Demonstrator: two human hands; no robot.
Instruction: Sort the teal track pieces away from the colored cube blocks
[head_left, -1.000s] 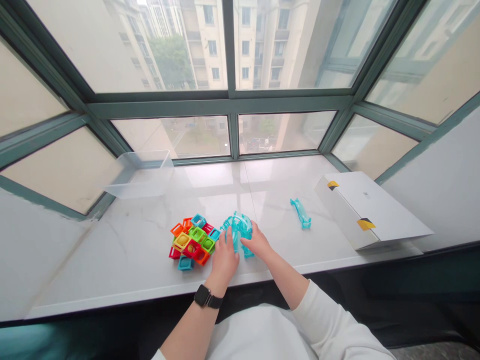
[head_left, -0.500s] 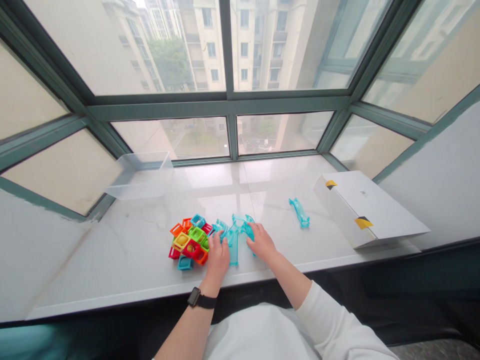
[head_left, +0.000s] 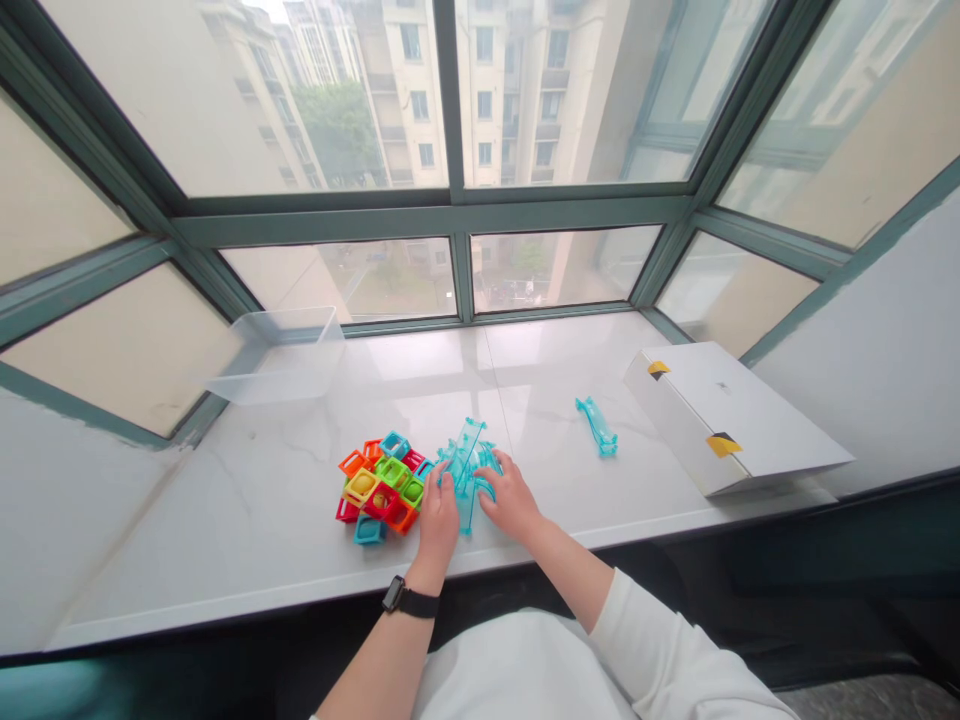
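Turquoise track pieces (head_left: 466,462), clear plastic and bunched together, sit near the front edge of the white marble windowsill (head_left: 255,520), a little to the 7 o'clock side of the middle of the view. One straight channel in the bunch tilts up toward 12 o'clock, and the curved parts lie under and beside it. The left hand (head_left: 438,518) comes in from 6 o'clock. Its fingers are bent and closed on the 8 o'clock side of the bunch, with the fingertips on the plastic. The right hand (head_left: 511,496) meets the bunch from 4 o'clock, with fingers half curled and thumb toward the pieces, gripping their 3 o'clock edge. The two hands hold the bunch between them; how firmly they press cannot be told. A black smartwatch (head_left: 409,600) is on the left wrist, and a white sleeve (head_left: 660,650) covers the right forearm.

Touching the bunch at its 9 o'clock lies a flat cluster of coloured square blocks (head_left: 379,485) in orange, red, green, yellow and blue, each with an open middle. A single turquoise track piece (head_left: 598,426) lies alone at 2 o'clock of the hands, well apart from them. Farther toward 3 o'clock is a flat white cardboard box (head_left: 731,415) with yellow-and-black tape marks on its edge. At 11 o'clock, against the window frame (head_left: 450,215), stands a clear plastic bin (head_left: 281,355), open side up. Apartment blocks and a tree show through the glass at 12 o'clock.
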